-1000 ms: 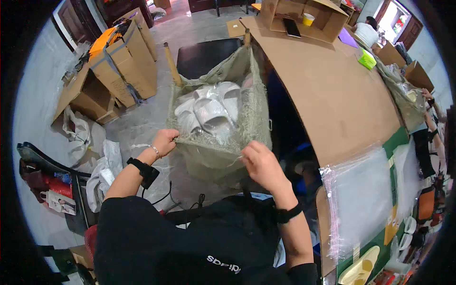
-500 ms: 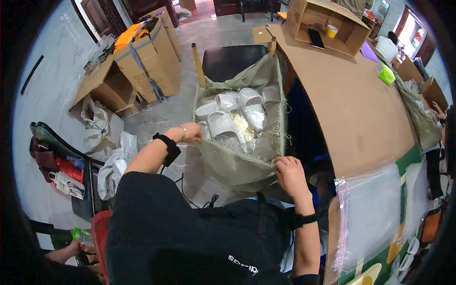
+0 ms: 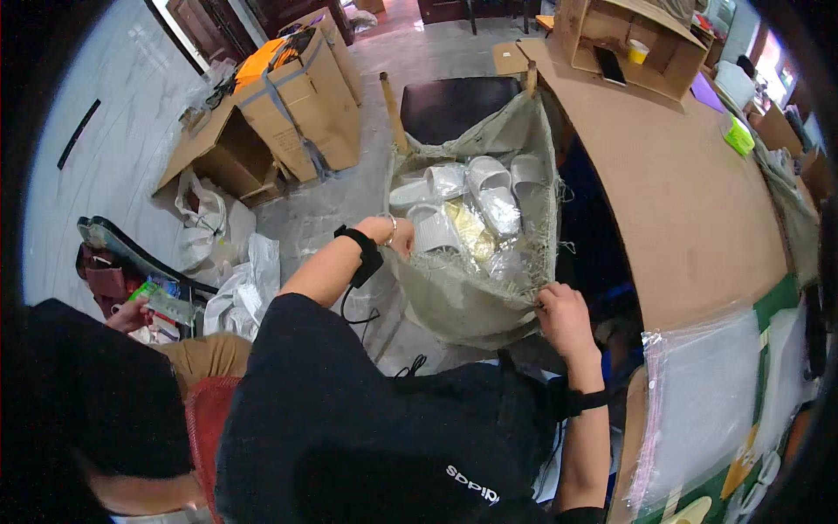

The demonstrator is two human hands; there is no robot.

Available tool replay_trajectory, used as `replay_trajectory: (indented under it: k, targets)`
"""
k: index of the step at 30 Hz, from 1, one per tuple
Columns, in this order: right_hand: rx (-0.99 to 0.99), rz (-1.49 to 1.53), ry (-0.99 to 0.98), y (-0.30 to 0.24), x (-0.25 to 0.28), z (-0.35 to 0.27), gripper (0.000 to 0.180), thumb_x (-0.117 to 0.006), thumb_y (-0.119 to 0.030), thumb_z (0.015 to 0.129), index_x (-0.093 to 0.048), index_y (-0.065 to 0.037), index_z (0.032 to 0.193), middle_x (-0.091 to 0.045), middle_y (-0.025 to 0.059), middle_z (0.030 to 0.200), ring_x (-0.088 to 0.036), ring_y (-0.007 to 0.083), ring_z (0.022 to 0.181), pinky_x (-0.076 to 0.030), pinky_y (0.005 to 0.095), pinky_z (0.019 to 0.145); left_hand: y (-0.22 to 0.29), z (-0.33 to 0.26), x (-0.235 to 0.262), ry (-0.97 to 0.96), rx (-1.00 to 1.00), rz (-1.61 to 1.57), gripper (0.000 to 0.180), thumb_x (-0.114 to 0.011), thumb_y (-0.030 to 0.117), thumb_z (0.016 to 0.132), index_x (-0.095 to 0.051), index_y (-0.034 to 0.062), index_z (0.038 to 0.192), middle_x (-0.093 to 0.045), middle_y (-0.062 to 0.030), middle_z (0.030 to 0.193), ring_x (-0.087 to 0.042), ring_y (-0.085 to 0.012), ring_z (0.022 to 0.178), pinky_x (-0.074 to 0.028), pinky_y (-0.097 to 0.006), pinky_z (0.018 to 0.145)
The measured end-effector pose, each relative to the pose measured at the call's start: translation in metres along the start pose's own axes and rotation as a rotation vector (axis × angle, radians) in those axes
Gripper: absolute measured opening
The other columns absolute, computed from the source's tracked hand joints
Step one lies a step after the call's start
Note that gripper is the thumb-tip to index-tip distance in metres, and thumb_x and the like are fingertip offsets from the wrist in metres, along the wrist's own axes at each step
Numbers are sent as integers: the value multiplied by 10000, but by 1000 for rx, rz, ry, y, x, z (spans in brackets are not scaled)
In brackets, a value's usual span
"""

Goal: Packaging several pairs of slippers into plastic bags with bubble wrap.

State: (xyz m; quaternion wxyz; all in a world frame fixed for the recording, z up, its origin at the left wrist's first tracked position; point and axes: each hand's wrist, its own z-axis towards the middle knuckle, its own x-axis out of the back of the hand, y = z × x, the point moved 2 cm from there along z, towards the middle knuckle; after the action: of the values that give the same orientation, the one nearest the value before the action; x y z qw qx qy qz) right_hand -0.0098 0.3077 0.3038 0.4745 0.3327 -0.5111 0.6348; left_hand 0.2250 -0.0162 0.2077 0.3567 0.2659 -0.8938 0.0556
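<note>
A greenish woven sack [image 3: 463,301] stands with its mouth spread wide in front of me. Inside lie several pale slide slippers [image 3: 493,196] in clear plastic, along with a pale yellow item [image 3: 470,229] wrapped the same way. My left hand [image 3: 399,234] is closed on the sack's left rim, its fingertips partly hidden. At the near right corner, my right hand [image 3: 566,319] pinches the frayed edge of the sack. Two wooden posts [image 3: 392,109] rise at the sack's far corners, in front of a black chair seat [image 3: 458,105].
To the right runs a brown table [image 3: 672,210] with clear plastic bags [image 3: 703,406] and an open carton [image 3: 628,48]. Cardboard boxes [image 3: 305,113] and white sacks [image 3: 249,288] stand at left. Close on my left, another person's hand [image 3: 129,314] holds a green-and-clear packet [image 3: 166,301].
The view has shifted, so the sack appears farther right. Both my hands keep their hold on its rim. The other person has come further into view at left with the packet.
</note>
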Motion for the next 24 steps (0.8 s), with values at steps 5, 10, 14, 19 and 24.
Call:
replay_trajectory:
  k: [5,10,14,19,24]
  targets:
    - [-65,75,-89,16,-20,-19,155,-645,-85,723,-595,-69,868,-571,77,992,-547,276,952,-435,401,774,74,-5,33,193,-168,-87,510,-634,344,793,-556,82,1224,-576,-164,1184,-537,-311,1095,-418,-368,940]
    - [-18,57,-119,1,-20,-18,311,-659,-64,705,-590,-65,1008,-570,87,1059,-541,284,983,-438,394,801,122,70,27,598,-358,-343,518,-531,250,866,-404,85,1341,-451,-198,1319,-428,-346,1210,-339,-402,1023]
    - [-129,222,106,-17,21,-40,384,-642,12,714,-589,-54,1089,-575,152,1084,-564,298,1009,-468,375,831,225,38,74,583,-287,-18,427,-517,301,873,-506,106,1252,-583,-175,1162,-560,-323,1043,-395,-394,956]
    - [-260,386,293,-47,92,-88,321,-660,13,731,-619,-48,1043,-628,149,966,-623,289,848,-508,336,725,310,-31,130,927,-518,-497,304,-438,293,934,-648,73,934,-648,-123,757,-624,-258,711,-479,-354,715]
    - [-293,210,365,-43,137,-133,165,-714,-125,737,-586,-43,672,-543,83,599,-542,259,574,-487,382,825,378,-71,134,810,-885,-846,498,-348,264,962,-590,37,591,-572,-110,535,-572,-277,517,-464,-377,563]
